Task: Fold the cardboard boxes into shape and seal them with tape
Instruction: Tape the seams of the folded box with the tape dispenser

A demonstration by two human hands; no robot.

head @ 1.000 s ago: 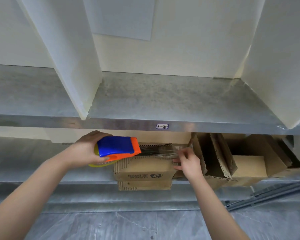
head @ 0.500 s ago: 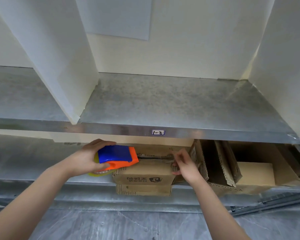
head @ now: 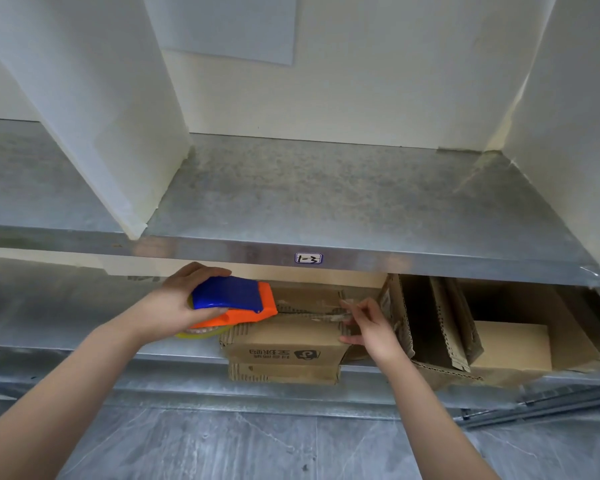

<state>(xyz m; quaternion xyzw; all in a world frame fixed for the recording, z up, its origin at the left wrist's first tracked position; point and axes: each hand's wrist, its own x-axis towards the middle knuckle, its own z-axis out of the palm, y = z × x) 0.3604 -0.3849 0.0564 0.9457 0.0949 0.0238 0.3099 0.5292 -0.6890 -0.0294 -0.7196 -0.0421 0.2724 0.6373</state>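
Hands at work on a lower grey metal shelf (head: 66, 317), seen from above. At the left, my left hand (head: 182, 304) is wrapped around a blue and orange plastic tape dispenser (head: 234, 299), fingers over its top and thumb along its near side, with a yellow roll showing beneath. Its orange front edge meets the left end of a small brown corrugated cardboard box (head: 284, 344), which sits at the shelf's front lip on a flatter piece of cardboard (head: 281, 373). A strip of clear tape (head: 312, 308) runs rightward along the box's top seam. At the box's right end, my right hand (head: 371, 329) clasps the corner, fingertips on the tape's end, thumb against the front face. Further right stand larger open cardboard boxes (head: 430, 323). I judge the box light, hollow and easily dented, so it wants holding at its stiff corners and edges, not mid-panel. The tape looks thin, clingy and quick to wrinkle.
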